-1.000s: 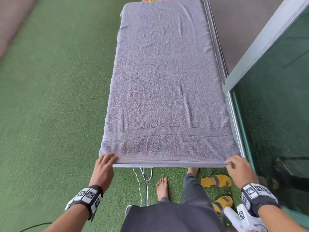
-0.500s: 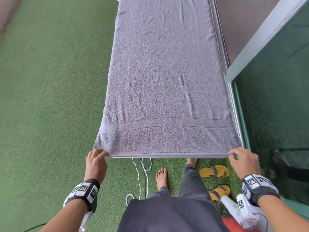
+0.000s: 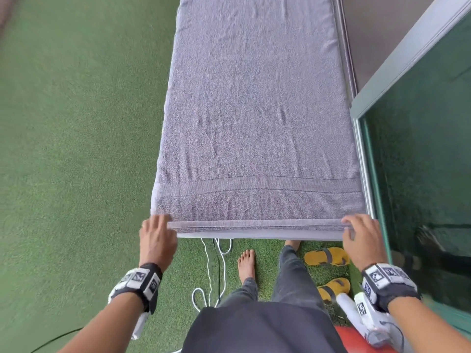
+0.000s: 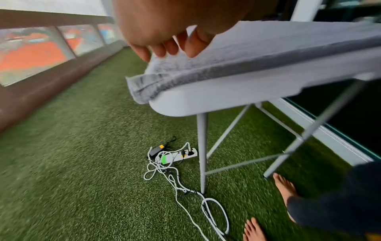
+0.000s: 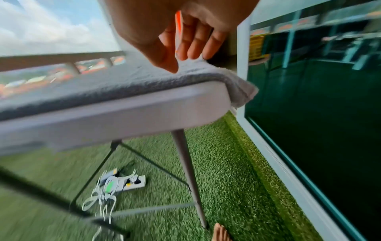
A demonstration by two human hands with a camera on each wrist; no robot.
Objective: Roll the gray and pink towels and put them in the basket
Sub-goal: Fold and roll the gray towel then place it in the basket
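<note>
Artificial turf (image 3: 76,149) covers the floor below both hands. A glass door (image 3: 420,174) stands just beside the right hand (image 3: 362,238), on its outer side. The folding table (image 4: 206,101) runs ahead of the hands. The gray towel (image 3: 254,110) lies flat on it, near hem turned over between them. The right hand pinches that hem's corner. The left hand (image 3: 158,238) rests bent fingertips on the other corner; grasp undetermined. Cables (image 4: 164,163) and yellow sandals (image 3: 326,256) lie below.

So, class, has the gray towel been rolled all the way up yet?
No: the gray towel lies spread out flat, with only its near edge turned over.
</note>
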